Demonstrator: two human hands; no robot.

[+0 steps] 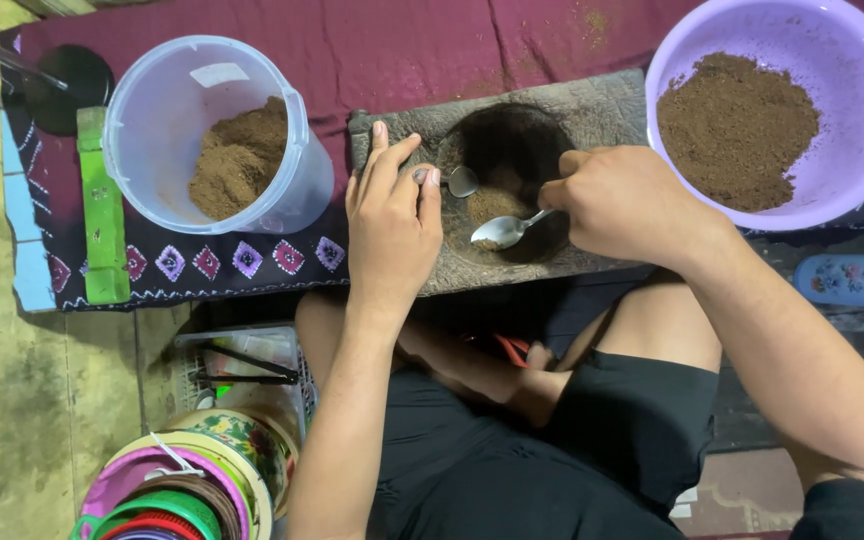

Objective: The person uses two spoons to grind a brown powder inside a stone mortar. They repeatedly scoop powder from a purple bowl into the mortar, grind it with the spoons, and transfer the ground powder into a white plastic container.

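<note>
A clear tub point(214, 130) of brown powder sits at left. The left hand point(390, 222) pinches a small spoon point(457, 181) beside a wooden mortar point(512, 180). The right hand point(627, 200), fingers closed, grips a larger spoon point(505, 231) inside it. A purple bowl point(852, 60) of powder stands at right.

I sit on a worn yellowish plank floor point(12, 400); a maroon cloth point(402, 50) with a diamond-patterned border lies ahead, under dim, warm light.
</note>
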